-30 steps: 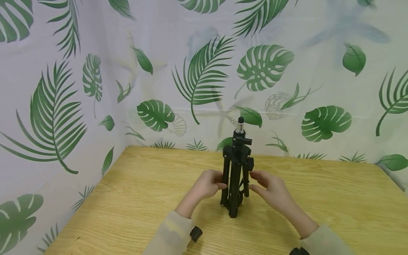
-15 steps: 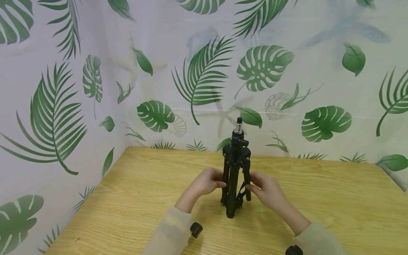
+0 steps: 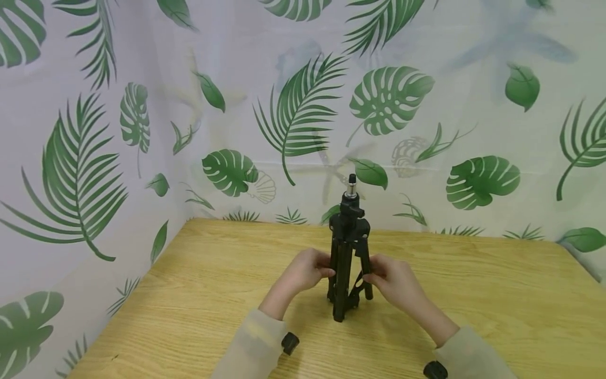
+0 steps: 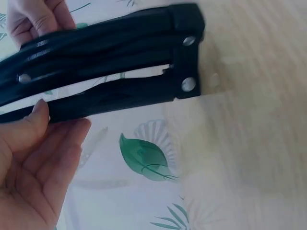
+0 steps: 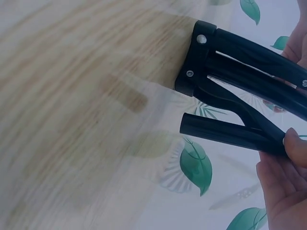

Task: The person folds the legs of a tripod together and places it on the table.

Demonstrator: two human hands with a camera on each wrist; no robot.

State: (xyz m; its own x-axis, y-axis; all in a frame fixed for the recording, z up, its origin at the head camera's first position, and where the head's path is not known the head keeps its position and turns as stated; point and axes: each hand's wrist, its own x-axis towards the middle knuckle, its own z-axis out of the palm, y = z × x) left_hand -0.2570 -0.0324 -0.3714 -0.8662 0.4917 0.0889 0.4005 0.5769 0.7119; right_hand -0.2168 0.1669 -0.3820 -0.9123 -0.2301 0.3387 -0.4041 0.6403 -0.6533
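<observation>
A small black tripod (image 3: 347, 230) with a silver-and-black post on top stands upright over the wooden table. Its right leg (image 3: 366, 284) is swung a little outward, and a brace (image 5: 235, 103) links that leg to the bottom bracket (image 5: 194, 58). The other legs stay close to the centre. My left hand (image 3: 310, 269) pinches the left leg, thumb in front; in the left wrist view, the fingers (image 4: 64, 160) lie along its far side. My right hand (image 3: 396, 280) pinches the swung-out leg between thumb and fingers near its lower part.
The wooden table (image 3: 213, 284) spreads out on both sides of the tripod. Behind and to the left hangs a white curtain (image 3: 303, 105) printed with green leaves. A black wrist device (image 3: 290, 343) sits at the left sleeve, and another (image 3: 434, 370) at the right.
My right hand has moved left onto the right leg, and that leg has swung outward. The tripod has turned and shifted slightly left. My left hand has stayed nearly in place.
</observation>
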